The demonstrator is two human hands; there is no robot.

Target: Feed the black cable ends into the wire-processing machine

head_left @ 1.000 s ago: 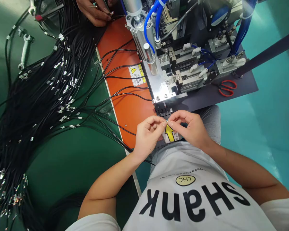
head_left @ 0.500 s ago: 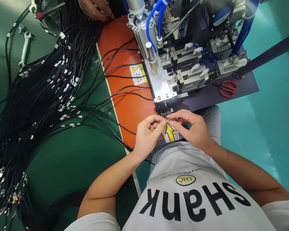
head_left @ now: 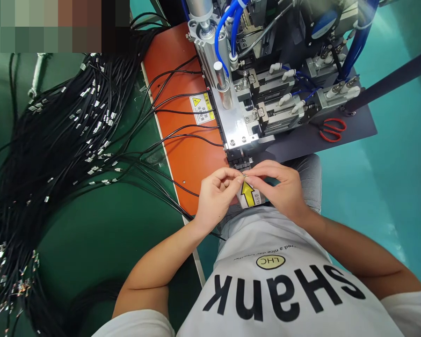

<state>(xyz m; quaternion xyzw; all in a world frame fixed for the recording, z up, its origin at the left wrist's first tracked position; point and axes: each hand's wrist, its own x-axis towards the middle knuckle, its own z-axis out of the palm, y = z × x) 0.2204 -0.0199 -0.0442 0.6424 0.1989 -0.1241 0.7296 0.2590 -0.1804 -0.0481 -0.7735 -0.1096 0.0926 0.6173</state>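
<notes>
Right hand (head_left: 282, 189) closes in, pinching wire tips (head_left: 246, 176) with left hand (head_left: 215, 196) by yellow arrow (head_left: 248, 194); a loose pinch could drop them.

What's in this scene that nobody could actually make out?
All in the head view:
Tiny piece where the left hand and right hand meet: too small, partly covered by fingers.
Machine: its top is cut off by the upper edge.
Upper-left corner: masked by coarse blocks.
Scissors: blades lost against the dark base.
</notes>
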